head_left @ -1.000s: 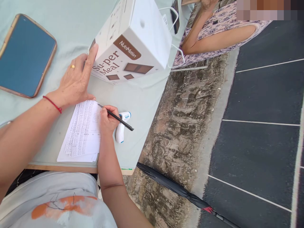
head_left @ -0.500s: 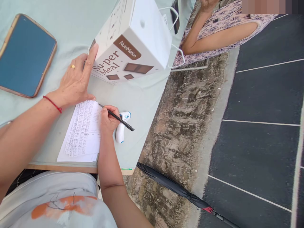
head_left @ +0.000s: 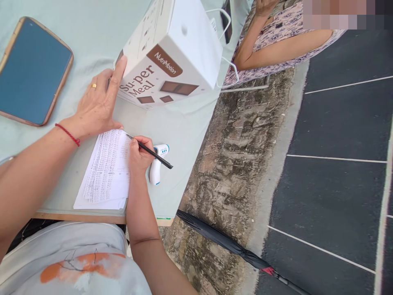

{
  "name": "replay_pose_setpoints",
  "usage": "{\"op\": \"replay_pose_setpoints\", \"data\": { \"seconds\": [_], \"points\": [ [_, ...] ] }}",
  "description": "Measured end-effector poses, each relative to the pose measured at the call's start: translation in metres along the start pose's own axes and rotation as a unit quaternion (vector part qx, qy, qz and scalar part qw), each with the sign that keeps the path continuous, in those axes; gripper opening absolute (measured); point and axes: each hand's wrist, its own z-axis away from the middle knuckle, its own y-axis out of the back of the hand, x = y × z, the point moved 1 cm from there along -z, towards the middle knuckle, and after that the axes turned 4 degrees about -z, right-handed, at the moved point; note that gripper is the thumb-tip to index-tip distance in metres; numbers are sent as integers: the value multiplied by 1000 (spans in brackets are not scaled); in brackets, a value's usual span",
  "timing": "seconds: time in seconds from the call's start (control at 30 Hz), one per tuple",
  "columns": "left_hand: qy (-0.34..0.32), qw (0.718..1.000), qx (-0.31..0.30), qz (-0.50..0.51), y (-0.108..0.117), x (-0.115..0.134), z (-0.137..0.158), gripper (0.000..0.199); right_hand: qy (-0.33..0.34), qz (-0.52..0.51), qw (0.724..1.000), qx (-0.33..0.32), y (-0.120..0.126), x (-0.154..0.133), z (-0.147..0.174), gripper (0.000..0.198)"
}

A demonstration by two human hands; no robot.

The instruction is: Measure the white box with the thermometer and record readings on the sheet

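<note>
My right hand (head_left: 139, 153) is closed around a black pen (head_left: 156, 156), its tip at the upper right of a stack of paper sheets (head_left: 110, 164). The top sheets carry dense columns of handwritten figures. My left hand (head_left: 100, 100) lies with thumb and fingers spread; the thumb touches the top edge of the papers, and the index finger rests against the lower left side of a white NutriMotion box (head_left: 175, 53). Some of its fingertips are hard to make out there. Just right of my right hand, partly behind it, lies a white infrared thermometer (head_left: 156, 170).
A tablet (head_left: 33, 71) in a brown-edged case lies at the left on the cloth-covered table (head_left: 175, 123). White wire loops (head_left: 229, 73) stick out behind the box. A folded black umbrella (head_left: 217, 237) leans by the table's corner. A person in a flowered top (head_left: 281, 49) is across at upper right.
Both hands, the pen and the papers stay almost in place. The other person's upper body has shifted slightly left in view.
</note>
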Motion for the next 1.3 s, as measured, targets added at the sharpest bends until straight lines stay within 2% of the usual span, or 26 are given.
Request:
{"op": "replay_pose_setpoints", "data": {
  "seconds": [0.2,0.47,0.63,0.97,1.3],
  "points": [
    [-13,999,24,34,-4,-6,1,141,-11,20,1000,0,0,-3,-1,19],
    [20,1000,-11,-20,2,4,1,152,-11,24,1000,1,0,-1,-1,20],
    [-10,999,23,27,-2,-3,2,142,-7,9,1000,6,-1,-1,-1,20],
    [-12,998,6,56,0,-2,0,146,-31,35,999,-17,1,-1,-1,17],
    [6,998,-5,58,0,-2,0,141,-12,8,1000,14,0,-4,-1,20]
  ]
}}
